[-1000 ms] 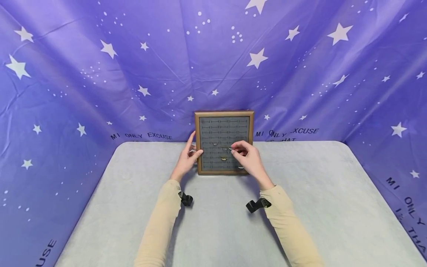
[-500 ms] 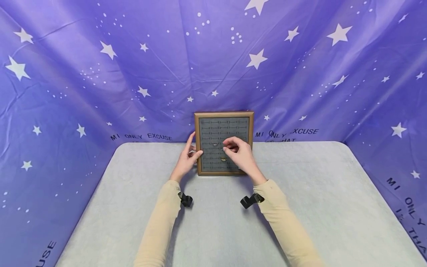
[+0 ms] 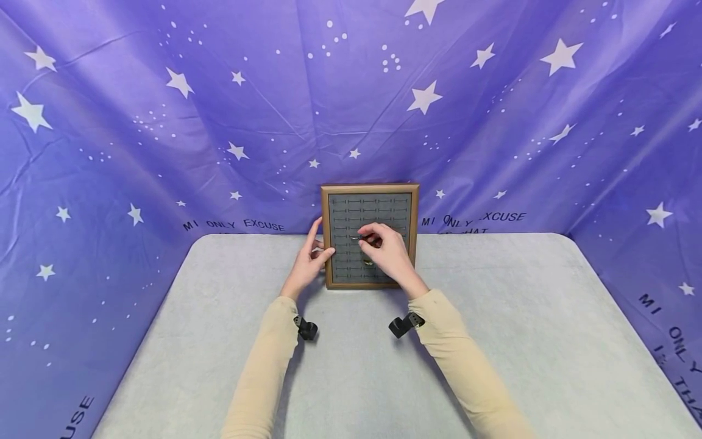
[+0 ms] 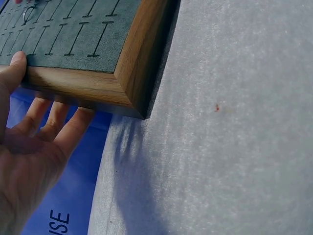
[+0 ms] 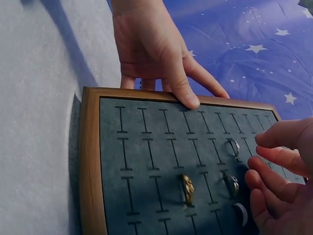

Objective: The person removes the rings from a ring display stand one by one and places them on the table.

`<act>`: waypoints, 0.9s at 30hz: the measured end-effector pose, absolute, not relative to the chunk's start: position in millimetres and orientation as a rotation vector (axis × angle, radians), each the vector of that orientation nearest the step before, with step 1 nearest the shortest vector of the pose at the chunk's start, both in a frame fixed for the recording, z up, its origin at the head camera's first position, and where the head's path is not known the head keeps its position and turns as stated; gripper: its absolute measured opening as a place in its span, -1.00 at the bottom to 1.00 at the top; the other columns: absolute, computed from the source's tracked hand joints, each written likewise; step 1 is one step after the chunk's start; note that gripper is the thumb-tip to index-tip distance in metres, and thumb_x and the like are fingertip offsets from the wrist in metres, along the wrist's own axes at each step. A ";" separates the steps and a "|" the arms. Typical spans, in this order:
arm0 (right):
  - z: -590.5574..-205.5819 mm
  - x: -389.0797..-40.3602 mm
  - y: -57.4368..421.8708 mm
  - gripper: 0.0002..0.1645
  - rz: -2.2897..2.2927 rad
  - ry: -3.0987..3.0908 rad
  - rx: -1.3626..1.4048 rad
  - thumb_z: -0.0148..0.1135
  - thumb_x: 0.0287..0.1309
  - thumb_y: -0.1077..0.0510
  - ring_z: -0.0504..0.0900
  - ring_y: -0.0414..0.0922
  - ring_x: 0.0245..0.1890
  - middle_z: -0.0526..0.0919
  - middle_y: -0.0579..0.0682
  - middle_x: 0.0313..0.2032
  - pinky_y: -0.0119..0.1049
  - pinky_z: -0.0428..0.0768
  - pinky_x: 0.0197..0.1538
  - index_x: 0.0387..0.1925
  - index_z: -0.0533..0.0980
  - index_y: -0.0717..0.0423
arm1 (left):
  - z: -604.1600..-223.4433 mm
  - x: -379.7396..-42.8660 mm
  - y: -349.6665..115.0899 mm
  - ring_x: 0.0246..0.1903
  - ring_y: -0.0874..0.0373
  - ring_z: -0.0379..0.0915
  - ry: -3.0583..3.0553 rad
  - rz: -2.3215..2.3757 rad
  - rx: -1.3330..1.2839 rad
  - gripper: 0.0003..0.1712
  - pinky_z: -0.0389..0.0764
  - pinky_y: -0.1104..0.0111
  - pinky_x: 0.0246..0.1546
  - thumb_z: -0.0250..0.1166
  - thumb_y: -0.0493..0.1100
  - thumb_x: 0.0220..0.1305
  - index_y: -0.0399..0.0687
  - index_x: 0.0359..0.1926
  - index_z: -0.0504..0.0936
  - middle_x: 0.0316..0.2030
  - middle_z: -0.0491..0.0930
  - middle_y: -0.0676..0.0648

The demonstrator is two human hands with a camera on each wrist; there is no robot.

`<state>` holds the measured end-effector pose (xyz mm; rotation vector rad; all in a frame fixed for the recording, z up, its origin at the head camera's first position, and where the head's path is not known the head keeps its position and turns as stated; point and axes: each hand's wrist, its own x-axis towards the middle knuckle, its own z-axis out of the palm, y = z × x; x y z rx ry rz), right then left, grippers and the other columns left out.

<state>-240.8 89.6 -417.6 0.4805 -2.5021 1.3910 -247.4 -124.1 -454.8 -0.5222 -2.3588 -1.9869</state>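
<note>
Leftward across the board, the right hand has slid since the earlier frames, and its fingertips now come up just beside a silver ring; the left hand stays where it was. The board stands on the desk, toward its far side, its slotted face turned to the head camera.

From the head view, the right hand hides much of the lower slots, leaving only that silver ring and a gold ring plain. The right wrist view opens up the covered part: a second silver ring and a pale ring sit in slots close to the fingers. The left wrist view alone shows a red speck on the desk.

The left hand clasps the board's left edge, thumb on the front of the rim, index finger stretched along the outer side, other fingers passing behind. The right arm reaches inward, and that hand's fingers are bent, thumb and index tips near each other; whether they pinch or touch anything, one cannot tell.
</note>
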 end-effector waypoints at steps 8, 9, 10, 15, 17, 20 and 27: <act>-419.1 -240.2 79.5 -0.70 1.288 -2.571 0.489 0.36 0.10 0.25 0.51 -0.04 -0.27 0.60 0.05 -0.20 -0.18 0.52 -0.18 -0.08 0.64 0.17 | -455.0 -247.4 -124.0 -0.50 -0.12 0.41 -2.367 -1.969 -0.532 -0.14 0.52 -0.25 -0.37 0.20 -0.30 0.36 -0.04 0.53 -0.07 -0.22 0.38 -0.22; -418.8 -240.2 78.9 -0.70 1.285 -2.573 0.485 0.37 0.09 0.25 0.50 -0.04 -0.28 0.59 0.05 -0.21 -0.19 0.51 -0.20 -0.08 0.64 0.18 | -456.1 -248.2 -124.1 -0.50 -0.10 0.41 -2.367 -1.964 -0.534 -0.14 0.54 -0.20 -0.39 0.19 -0.30 0.37 -0.04 0.53 -0.07 -0.22 0.37 -0.21; -418.5 -240.3 78.6 -0.70 1.281 -2.575 0.479 0.37 0.08 0.25 0.50 -0.04 -0.30 0.59 0.05 -0.22 -0.19 0.50 -0.22 -0.09 0.64 0.18 | -457.4 -249.1 -124.2 -0.51 -0.08 0.41 -2.364 -1.956 -0.537 -0.14 0.57 -0.14 -0.42 0.20 -0.30 0.36 -0.05 0.53 -0.07 -0.23 0.37 -0.21; -416.7 -241.1 78.4 -0.75 1.247 -2.608 0.444 0.36 0.09 0.24 0.45 -0.07 -0.36 0.55 0.01 -0.30 -0.23 0.44 -0.29 -0.15 0.65 0.17 | -474.1 -259.4 -124.5 -0.53 0.07 0.39 -2.360 -1.930 -0.521 -0.14 0.59 0.05 -0.50 0.21 -0.27 0.37 0.06 0.53 -0.05 -0.22 0.37 -0.20; -416.0 -241.3 78.1 -0.78 1.227 -2.626 0.434 0.36 0.10 0.22 0.45 -0.08 -0.36 0.53 0.00 -0.31 -0.23 0.44 -0.29 -0.17 0.65 0.16 | -481.4 -263.5 -124.5 -0.53 0.12 0.40 -2.364 -1.924 -0.502 -0.13 0.60 0.07 -0.49 0.21 -0.25 0.37 0.17 0.53 -0.04 -0.21 0.37 -0.19; -415.1 -241.4 76.4 -0.80 1.197 -2.645 0.422 0.36 0.10 0.21 0.46 -0.07 -0.36 0.52 -0.01 -0.32 -0.21 0.45 -0.29 -0.19 0.65 0.15 | -487.6 -266.0 -124.7 -0.52 0.16 0.43 -2.364 -1.924 -0.473 -0.13 0.61 0.06 -0.46 0.23 -0.21 0.36 0.32 0.52 -0.02 -0.20 0.40 -0.17; -415.6 -240.9 70.0 -0.81 1.125 -2.678 0.360 0.37 0.08 0.17 0.44 -0.07 -0.30 0.48 -0.04 -0.34 -0.18 0.43 -0.26 -0.23 0.65 0.12 | -486.9 -265.0 -126.7 -0.49 0.13 0.52 -2.322 -1.990 -0.465 -0.14 0.63 -0.06 -0.41 0.27 -0.17 0.33 0.37 0.50 0.04 -0.21 0.44 -0.18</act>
